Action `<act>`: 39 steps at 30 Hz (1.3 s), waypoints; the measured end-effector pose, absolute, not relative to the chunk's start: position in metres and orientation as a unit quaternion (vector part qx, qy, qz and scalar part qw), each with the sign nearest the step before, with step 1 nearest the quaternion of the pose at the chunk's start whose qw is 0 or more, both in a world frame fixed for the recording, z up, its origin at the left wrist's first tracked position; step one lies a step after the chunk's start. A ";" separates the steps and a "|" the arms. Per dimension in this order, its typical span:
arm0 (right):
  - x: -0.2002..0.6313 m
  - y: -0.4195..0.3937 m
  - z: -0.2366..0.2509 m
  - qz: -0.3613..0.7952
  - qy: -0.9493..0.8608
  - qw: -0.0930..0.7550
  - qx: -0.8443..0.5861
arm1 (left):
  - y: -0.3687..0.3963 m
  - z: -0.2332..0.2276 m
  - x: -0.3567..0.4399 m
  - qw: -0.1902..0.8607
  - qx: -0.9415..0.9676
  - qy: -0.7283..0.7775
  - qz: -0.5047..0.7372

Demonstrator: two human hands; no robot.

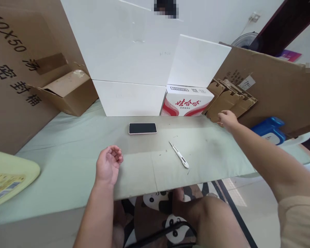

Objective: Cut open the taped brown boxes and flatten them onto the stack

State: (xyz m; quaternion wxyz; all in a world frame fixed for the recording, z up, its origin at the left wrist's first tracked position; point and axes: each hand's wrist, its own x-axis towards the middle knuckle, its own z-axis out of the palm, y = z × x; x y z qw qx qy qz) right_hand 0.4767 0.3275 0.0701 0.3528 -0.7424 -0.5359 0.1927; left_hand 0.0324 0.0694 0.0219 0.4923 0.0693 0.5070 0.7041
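The right hand (227, 119) reaches out to a stack of folded cardboard inserts (231, 98), fingertips touching its near edge — not closed around anything. The left hand (109, 165) rests on the pale green table (67, 162), palm up, fingers loosely curled and empty. Between the two hands lies a white utility knife (179, 155), untouched. Just beyond the left hand sits a smartphone (143, 128), face up — and behind it white boxes (130, 98) and a red-and-white carton (186, 100).
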 end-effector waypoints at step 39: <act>-0.157 0.251 0.024 0.204 -0.913 0.284 -0.209 | -0.005 0.017 -0.048 0.502 0.023 0.357 0.787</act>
